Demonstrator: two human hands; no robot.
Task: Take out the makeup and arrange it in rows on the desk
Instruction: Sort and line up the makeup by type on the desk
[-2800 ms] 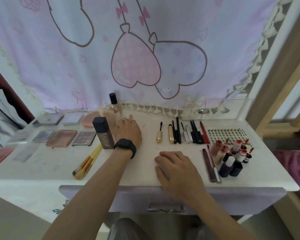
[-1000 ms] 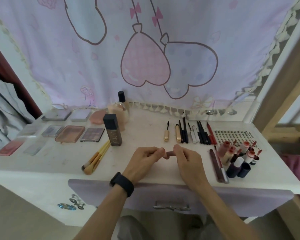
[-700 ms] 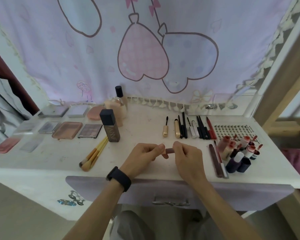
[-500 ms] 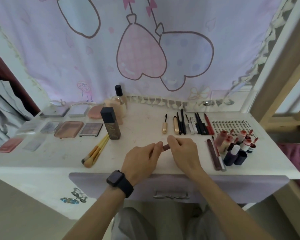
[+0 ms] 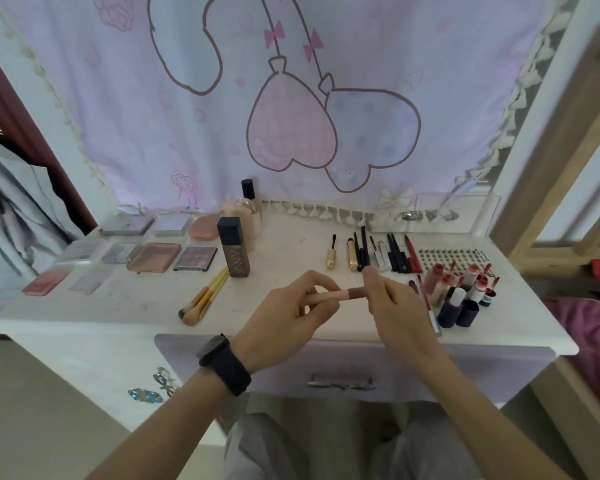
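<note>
On the far left of the white desk (image 5: 84,323), flat rectangular eyeshadow and blush palettes (image 5: 154,257) lie in three rows. The outermost pink one sits close to the left edge, and a bare strip runs along the front edge before them. Just right of the palettes, a bunch of yellow-handled makeup brushes (image 5: 205,297) lies slanted, bristles toward the front. Its handles reach the foot of a tall square brown foundation bottle with a dark cap (image 5: 234,247), which stands upright. A round beige bottle with a black cap (image 5: 248,211) stands behind it by the curtain hem.

Past the bottles the middle of the desktop is open, bare from the back fringe to the front edge. The hands hover over its front part. The left hand (image 5: 288,320), a black watch (image 5: 224,363) on its wrist, curls its fingers round a slim pink tube with a mauve end (image 5: 340,294). The tube is horizontal, above the desk. The right hand (image 5: 392,303) pinches the mauve end, so both hands meet on the tube.

Behind the right hand, a tidy row of gold mascaras and dark pencils (image 5: 374,252) points toward the curtain. Further right lies a sheet of false lashes (image 5: 454,258). In front of it a tight cluster of red and purple lip-gloss bottles (image 5: 461,292) stands near the right edge, with a little bare margin beyond.
</note>
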